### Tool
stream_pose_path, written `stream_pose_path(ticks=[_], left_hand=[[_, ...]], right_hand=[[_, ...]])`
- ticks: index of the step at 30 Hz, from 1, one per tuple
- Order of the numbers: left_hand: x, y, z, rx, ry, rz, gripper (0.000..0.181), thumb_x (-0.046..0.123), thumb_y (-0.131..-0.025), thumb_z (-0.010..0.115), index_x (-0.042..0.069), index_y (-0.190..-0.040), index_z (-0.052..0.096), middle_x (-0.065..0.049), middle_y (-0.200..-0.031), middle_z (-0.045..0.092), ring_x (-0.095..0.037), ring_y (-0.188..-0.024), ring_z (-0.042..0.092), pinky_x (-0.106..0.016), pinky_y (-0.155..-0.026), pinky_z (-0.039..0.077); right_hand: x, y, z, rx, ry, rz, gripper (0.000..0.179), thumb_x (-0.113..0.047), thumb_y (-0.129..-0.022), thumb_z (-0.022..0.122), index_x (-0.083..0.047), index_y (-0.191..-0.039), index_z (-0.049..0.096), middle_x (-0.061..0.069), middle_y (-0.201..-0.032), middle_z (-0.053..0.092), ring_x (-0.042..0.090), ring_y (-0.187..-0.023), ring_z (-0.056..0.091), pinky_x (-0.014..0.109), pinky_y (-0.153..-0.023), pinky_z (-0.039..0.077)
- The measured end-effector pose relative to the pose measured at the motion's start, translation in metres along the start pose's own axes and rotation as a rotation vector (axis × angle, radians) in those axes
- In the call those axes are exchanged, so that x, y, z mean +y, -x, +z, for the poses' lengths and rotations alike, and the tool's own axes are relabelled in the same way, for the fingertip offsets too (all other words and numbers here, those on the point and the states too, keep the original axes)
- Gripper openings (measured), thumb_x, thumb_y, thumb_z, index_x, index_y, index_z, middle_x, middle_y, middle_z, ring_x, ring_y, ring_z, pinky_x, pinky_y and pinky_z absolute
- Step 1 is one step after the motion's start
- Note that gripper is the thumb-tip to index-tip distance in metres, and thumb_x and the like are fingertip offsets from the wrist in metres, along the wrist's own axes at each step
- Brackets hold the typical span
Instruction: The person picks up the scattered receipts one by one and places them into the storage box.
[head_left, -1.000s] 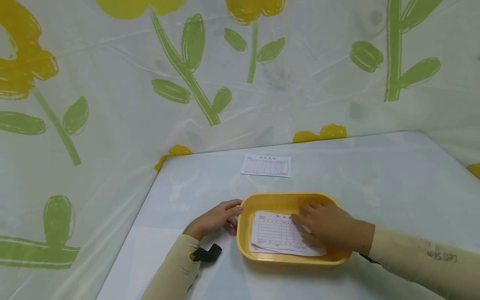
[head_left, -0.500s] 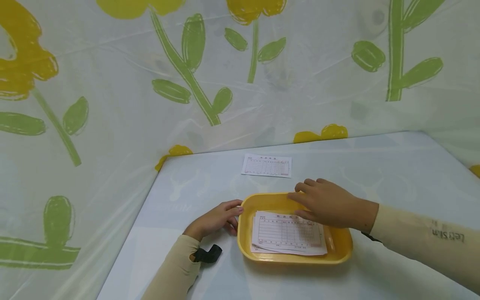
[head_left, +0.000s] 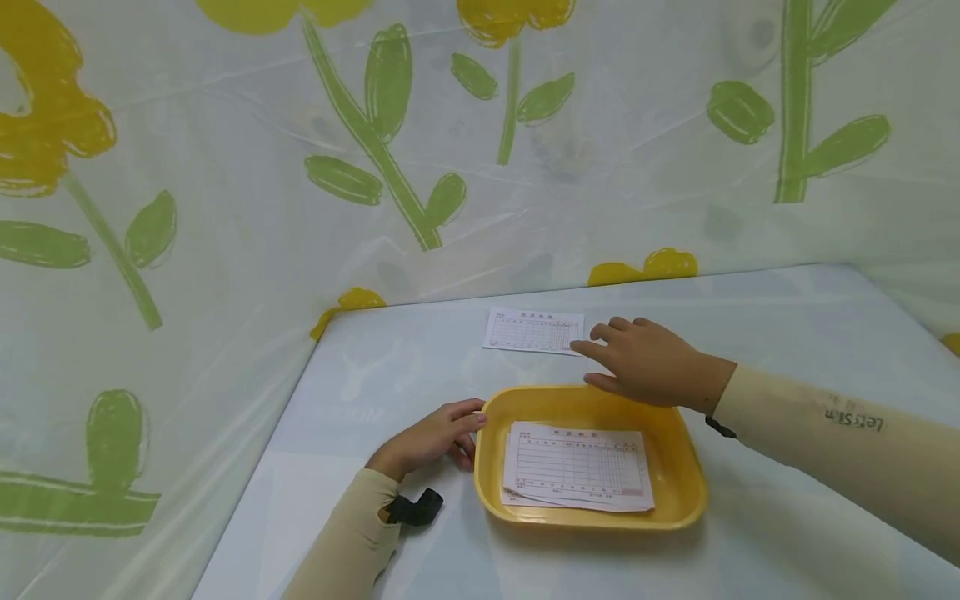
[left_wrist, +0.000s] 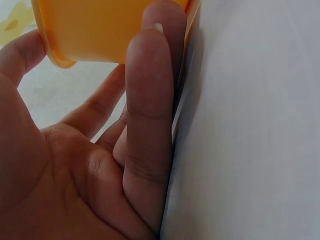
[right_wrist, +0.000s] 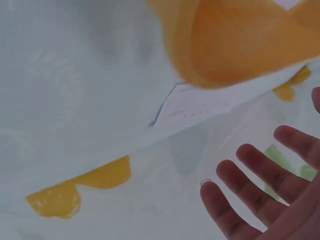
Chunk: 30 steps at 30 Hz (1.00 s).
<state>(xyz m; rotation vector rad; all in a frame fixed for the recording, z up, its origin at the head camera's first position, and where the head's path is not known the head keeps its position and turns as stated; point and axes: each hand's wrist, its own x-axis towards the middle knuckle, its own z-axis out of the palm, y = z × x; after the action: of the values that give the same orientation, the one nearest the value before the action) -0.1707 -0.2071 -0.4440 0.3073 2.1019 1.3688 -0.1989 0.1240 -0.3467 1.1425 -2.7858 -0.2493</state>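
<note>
A yellow plastic tray (head_left: 678, 483) holds a small stack of printed receipt forms (head_left: 576, 467). My left hand (head_left: 427, 437) lies at its left end, its fingers (left_wrist: 150, 75) fairly straight and touching the outer wall and rim (left_wrist: 42, 30). Over the far right rim hovers my right hand (head_left: 645, 358), fingers spread, with nothing held; its palm side and fingers (right_wrist: 260, 180) show in the right wrist view. Behind the tray, a single receipt form (head_left: 534, 330) lies flat on the table, close to the right fingertips.
The pale patterned table (head_left: 795, 367) ends at a back edge against a hanging sheet (head_left: 600, 200) printed with yellow flowers and green stems. A black strap piece (head_left: 416, 507) sits at the left wrist.
My right hand has lifted off the stacked forms and moved away from me, out over the tray's far rim towards the single form. My left hand and the tray have stayed put.
</note>
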Motion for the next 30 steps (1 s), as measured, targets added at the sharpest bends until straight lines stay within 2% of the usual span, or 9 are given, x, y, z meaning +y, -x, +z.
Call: stream_pose_path(ticks=[9, 19, 23, 30], left_hand=[[-0.003, 0.001, 0.0, -0.005, 0.018, 0.001, 0.049, 0.04, -0.104, 0.049, 0.01, -0.143, 0.049, -0.003, -0.084, 0.07, -0.015, -0.07, 0.067, -0.029, -0.069, 0.059], [-0.001, 0.0, -0.001, -0.004, 0.013, 0.006, 0.047, 0.039, -0.103, 0.049, 0.01, -0.141, 0.051, -0.004, -0.089, 0.07, -0.014, -0.071, 0.066, -0.029, -0.07, 0.059], [0.0, 0.0, -0.001, -0.006, 0.014, 0.009, 0.047, 0.039, -0.103, 0.049, 0.011, -0.141, 0.051, -0.004, -0.094, 0.07, -0.014, -0.072, 0.067, -0.03, -0.07, 0.059], [0.0, 0.0, -0.001, -0.009, 0.017, 0.013, 0.046, 0.038, -0.104, 0.049, 0.011, -0.142, 0.05, -0.004, -0.094, 0.071, -0.015, -0.072, 0.067, -0.03, -0.07, 0.059]], right_hand=[[0.031, -0.018, 0.01, -0.011, -0.006, 0.097, 0.048, -0.039, -0.096, 0.064, -0.012, -0.135, 0.06, 0.016, -0.123, 0.067, 0.035, -0.108, 0.063, 0.053, -0.091, 0.056], [0.055, -0.044, 0.022, -0.127, -0.217, 0.247, 0.05, -0.032, -0.098, 0.063, -0.005, -0.139, 0.055, 0.023, -0.127, 0.063, 0.037, -0.109, 0.063, 0.057, -0.095, 0.053], [0.06, -0.054, 0.032, -0.177, -0.269, 0.274, 0.052, -0.03, -0.098, 0.063, -0.005, -0.143, 0.052, 0.023, -0.134, 0.06, 0.039, -0.118, 0.06, 0.058, -0.101, 0.049], [0.061, -0.072, 0.047, -0.267, -0.4, 0.317, 0.058, -0.031, -0.1, 0.06, -0.008, -0.15, 0.044, 0.021, -0.15, 0.048, 0.042, -0.138, 0.045, 0.06, -0.113, 0.035]])
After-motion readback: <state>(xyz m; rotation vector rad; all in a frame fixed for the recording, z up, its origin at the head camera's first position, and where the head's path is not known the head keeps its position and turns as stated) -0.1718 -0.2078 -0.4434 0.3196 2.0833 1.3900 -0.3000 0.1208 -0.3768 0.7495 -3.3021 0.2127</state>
